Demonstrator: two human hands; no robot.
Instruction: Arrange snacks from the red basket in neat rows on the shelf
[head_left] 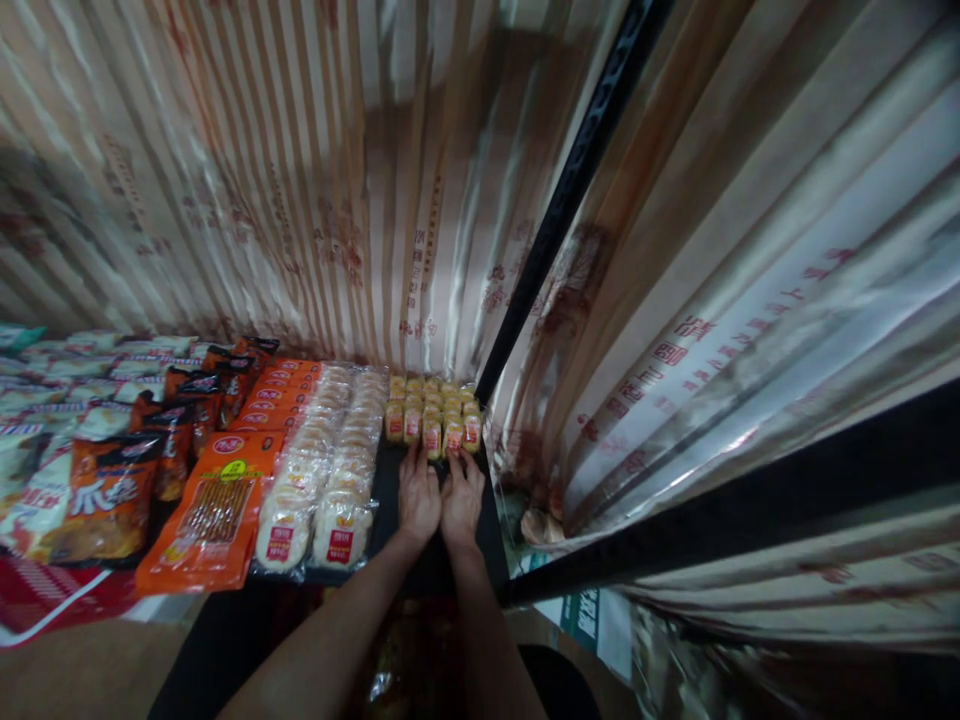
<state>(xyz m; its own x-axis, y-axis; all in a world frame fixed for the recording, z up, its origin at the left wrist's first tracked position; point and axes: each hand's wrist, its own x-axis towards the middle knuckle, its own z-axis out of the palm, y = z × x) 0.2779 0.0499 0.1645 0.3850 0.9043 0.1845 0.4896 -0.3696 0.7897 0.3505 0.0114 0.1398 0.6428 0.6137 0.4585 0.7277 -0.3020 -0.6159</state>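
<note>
Small yellow wrapped snack packs (432, 437) with red labels stand in rows at the back right corner of a black shelf (388, 480). My left hand (418, 497) reaches to the front row, fingers stretched out and fingertips against the packs. Close beside it, my right hand (460, 497) also has its fingers extended, touching the front packs toward the right. Two packs in the middle of that row sit slightly forward of their neighbours. Parts of the fingertips are hard to make out in the dim light.
Left of my hands lie two rows of clear-wrapped white rice crackers (341, 535), then orange snack packets (217, 500) and orange-brown chip bags (112, 490). A black upright post (555, 215) and a black bar (720, 500) frame the corner. Printed pleated sheeting (420, 150) hangs behind.
</note>
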